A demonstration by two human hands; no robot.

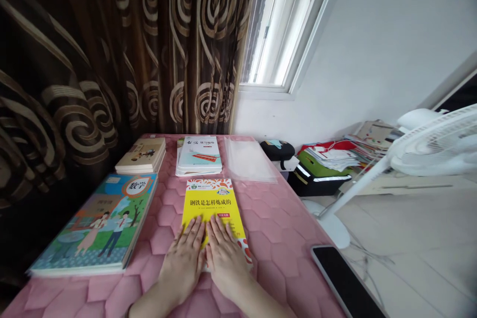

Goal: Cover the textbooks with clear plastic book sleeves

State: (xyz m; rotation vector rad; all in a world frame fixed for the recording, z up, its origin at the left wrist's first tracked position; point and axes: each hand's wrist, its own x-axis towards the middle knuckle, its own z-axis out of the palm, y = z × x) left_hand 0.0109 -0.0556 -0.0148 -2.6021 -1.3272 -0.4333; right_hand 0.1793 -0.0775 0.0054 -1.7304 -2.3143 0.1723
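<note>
A yellow paperback book (212, 200) with a red-and-white patterned border lies in front of me on the pink quilted surface (268, 228). Flat on its lower cover rests my left hand (185, 253), fingers stretched out. Beside it my right hand (224, 253) also lies flat on the cover, fingers extended, the thumbs close together. Neither hand grips anything. The lower part of the cover is hidden under both hands.
A stack of math textbooks (100, 223) lies at left, with smaller tan books (143, 154) behind. Further back are white-covered books (200, 153) and clear plastic sleeves (249, 160). A phone (345, 278) lies at the right edge. A white fan (357, 189) stands on the floor.
</note>
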